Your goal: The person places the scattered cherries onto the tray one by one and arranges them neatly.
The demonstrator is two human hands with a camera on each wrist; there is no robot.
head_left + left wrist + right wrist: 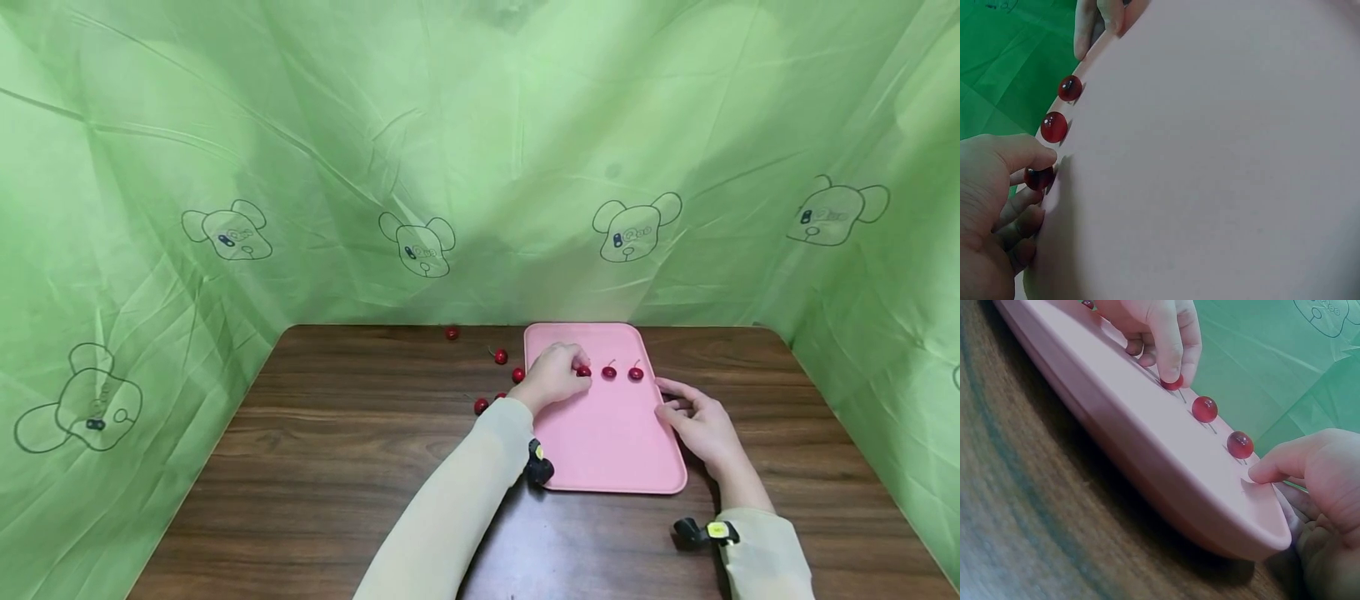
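My left hand (557, 375) reaches over the left rim of a pink tray (607, 454) and pinches a red cherry (1038, 179) between thumb and fingers, low over the tray's surface. To its right two more cherries, a middle one (609, 372) and a right one (636, 374), sit in a row with it, thin stems showing. At the tray's right edge my right hand (701, 429) grips the rim. In the right wrist view its thumb (1266, 472) lies on the inner side of the rim, with the other fingers outside, partly hidden.
Left of the tray several loose cherries lie on the dark wooden table (337, 467), among them a near one (481, 407) and a far one (452, 332); one is partly covered by the left sleeve (465, 492). Green cloth (510, 150) with bear drawings surrounds the table's back and sides.
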